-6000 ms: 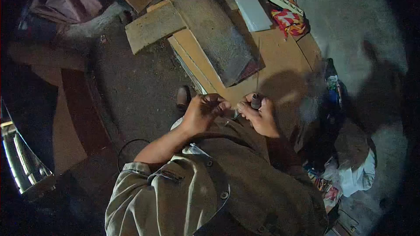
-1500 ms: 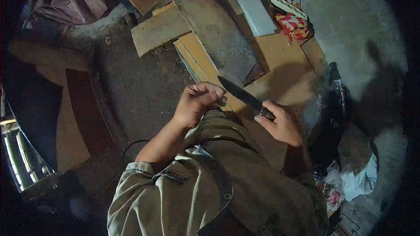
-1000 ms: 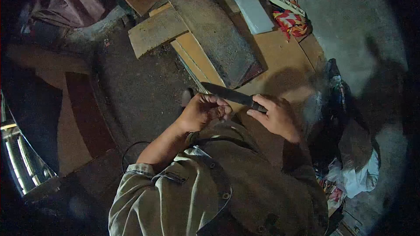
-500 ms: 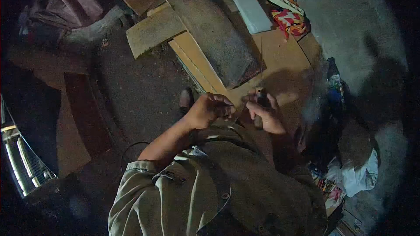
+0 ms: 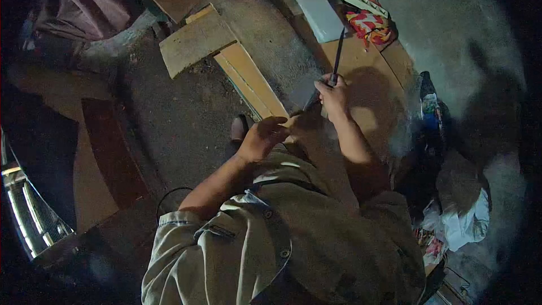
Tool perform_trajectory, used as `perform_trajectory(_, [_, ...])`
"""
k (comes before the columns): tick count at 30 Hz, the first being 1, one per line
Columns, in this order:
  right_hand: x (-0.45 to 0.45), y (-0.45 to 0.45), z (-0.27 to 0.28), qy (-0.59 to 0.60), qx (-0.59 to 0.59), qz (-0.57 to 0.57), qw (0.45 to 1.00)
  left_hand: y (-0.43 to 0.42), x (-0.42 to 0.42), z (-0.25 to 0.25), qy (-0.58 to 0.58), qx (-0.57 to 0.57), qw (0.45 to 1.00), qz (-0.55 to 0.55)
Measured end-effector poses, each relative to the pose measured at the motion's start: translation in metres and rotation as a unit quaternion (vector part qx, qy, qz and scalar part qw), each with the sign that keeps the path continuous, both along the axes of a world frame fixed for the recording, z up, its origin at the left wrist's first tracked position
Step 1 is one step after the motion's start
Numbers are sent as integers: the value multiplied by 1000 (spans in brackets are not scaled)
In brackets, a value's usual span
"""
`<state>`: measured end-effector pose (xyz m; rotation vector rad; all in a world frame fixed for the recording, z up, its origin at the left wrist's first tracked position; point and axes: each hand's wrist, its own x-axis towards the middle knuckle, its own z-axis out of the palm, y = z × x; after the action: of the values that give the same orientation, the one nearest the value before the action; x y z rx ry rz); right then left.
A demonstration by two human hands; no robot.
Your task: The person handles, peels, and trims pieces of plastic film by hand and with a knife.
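My right hand (image 5: 334,100) is closed around the handle of a long, slim dark pointed tool (image 5: 339,56). Its shaft slants up and away, and the tip lies in front of the white slab (image 5: 317,14). My left hand (image 5: 264,140) is in front of my lap with its fingers curled in, near the lower end of a yellowish board (image 5: 254,79). Whether anything small sits between those fingers is hidden. Just beyond both hands lies a worn grey curved sheet (image 5: 271,34), across part of the wooden pieces.
A short weathered plank (image 5: 195,44) sticks out left of the sheet. Behind the slab are a pale strip with holes (image 5: 361,1) and a red-and-yellow cloth (image 5: 370,27). On the right stands a bottle (image 5: 430,104); white plastic bags (image 5: 466,223) lie lower down.
My right hand has moved up and away from my left hand, and the tool now points forward. My left hand has shifted slightly left, its fingers looser than before.
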<state>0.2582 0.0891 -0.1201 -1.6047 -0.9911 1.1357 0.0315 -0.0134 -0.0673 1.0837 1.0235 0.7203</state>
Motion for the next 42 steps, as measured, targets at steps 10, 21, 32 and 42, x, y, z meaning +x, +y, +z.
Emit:
perform_trajectory(10, [32,-49,15,-223,14,10,975,4,1,7,47,-28,998,-34])
perform_trajectory(21, [73,-109,-25,-411,-103,48,905,2,7,-7,76,18,991,-107])
perform_trajectory(32, [88,-106,-65,-249,-107,48,961,-1,6,-7,62,20,994,-88])
perform_trajectory(42, [109,-106,-98,-335,-33,69,939,-1,3,-4,74,46,993,-85])
